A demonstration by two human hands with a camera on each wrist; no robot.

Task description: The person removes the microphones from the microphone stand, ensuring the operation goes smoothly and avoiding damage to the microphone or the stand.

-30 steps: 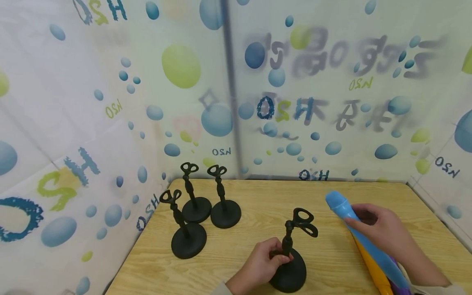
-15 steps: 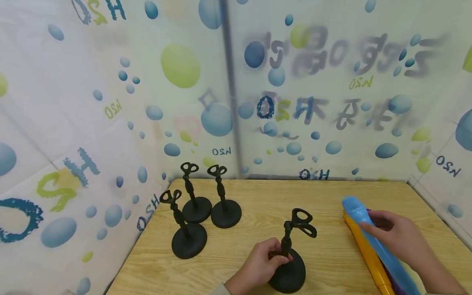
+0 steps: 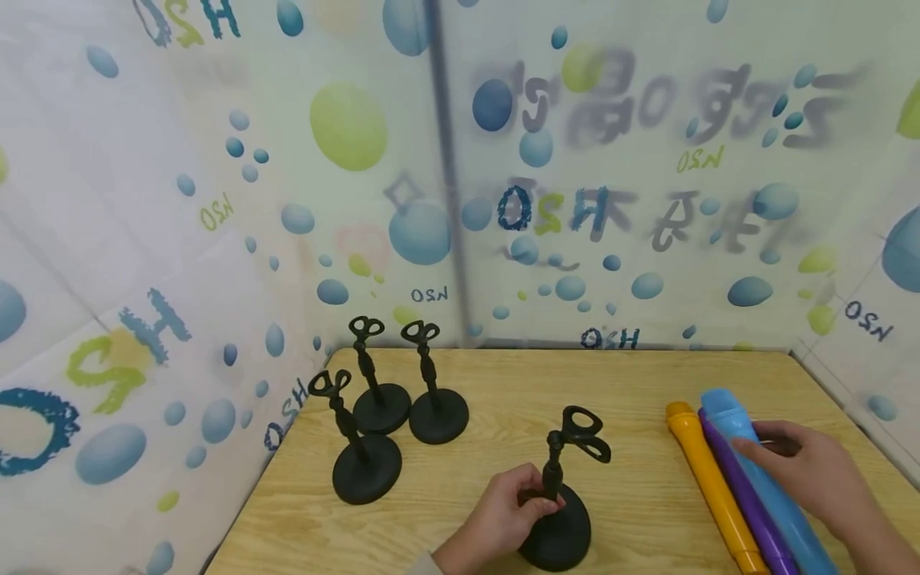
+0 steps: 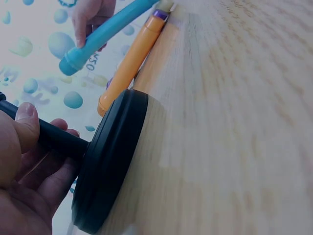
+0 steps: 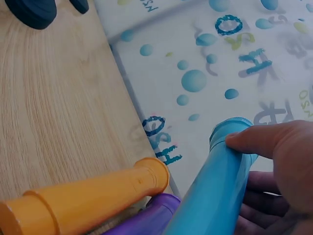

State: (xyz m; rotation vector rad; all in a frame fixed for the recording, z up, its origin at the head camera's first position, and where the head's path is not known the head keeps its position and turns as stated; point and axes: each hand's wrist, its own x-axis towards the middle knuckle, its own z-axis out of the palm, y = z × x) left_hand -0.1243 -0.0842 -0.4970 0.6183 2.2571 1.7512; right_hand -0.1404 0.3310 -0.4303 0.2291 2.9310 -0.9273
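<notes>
My left hand point(image 3: 503, 511) grips the lower post of a black desk stand point(image 3: 564, 535) with a round base and a double-loop top. The left wrist view shows thumb and fingers around the post, the base resting on the table. At the right, my right hand point(image 3: 819, 471) holds a blue plastic tube point(image 5: 208, 191) with a thicker, microphone-like head, thumb on one side and fingers on the other. In the left wrist view its head end is raised off the table. Beside it lie an orange tube point(image 3: 715, 487) and a purple tube point(image 3: 749, 499), the purple partly hidden.
Several matching items stand about: a near-left black stand point(image 3: 367, 469), a far-left one point(image 3: 383, 409) and another point(image 3: 439, 416) to its right. A wooden table point(image 3: 460, 487) is bounded behind by a patterned curtain point(image 3: 647, 319), which also rises at both sides.
My right hand has moved right with the blue tube, whose head swung away from the orange one, uncovering the orange and purple tubes. My left hand stays on the stand's post.
</notes>
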